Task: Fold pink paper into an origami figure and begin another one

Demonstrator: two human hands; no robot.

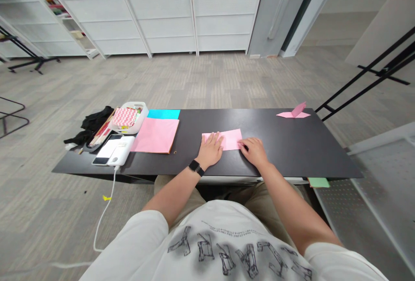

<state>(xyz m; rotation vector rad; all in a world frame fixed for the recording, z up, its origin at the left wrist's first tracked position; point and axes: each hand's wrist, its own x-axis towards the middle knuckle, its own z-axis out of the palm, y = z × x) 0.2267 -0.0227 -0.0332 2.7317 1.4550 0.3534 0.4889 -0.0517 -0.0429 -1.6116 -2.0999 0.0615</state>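
A folded strip of pink paper (231,139) lies on the black table in front of me. My left hand (210,147) rests flat on its left end, fingers stretched out and slightly spread; a black watch is on that wrist. At the right end of the strip, my right hand (253,151) pinches the paper's edge between thumb and curled fingers. The strip's left part is partly hidden under my left hand. A folded pink paper shape (296,111) with one part standing up sits at the table's far right corner.
Left of my hands lies a stack of pink sheets (157,136) over a blue sheet (165,113). Farther left are a white basket (142,119), a phone (106,149), a white device (121,151) with a cable, and black cloth (97,119). A green sheet (318,182) sticks out below the front edge.
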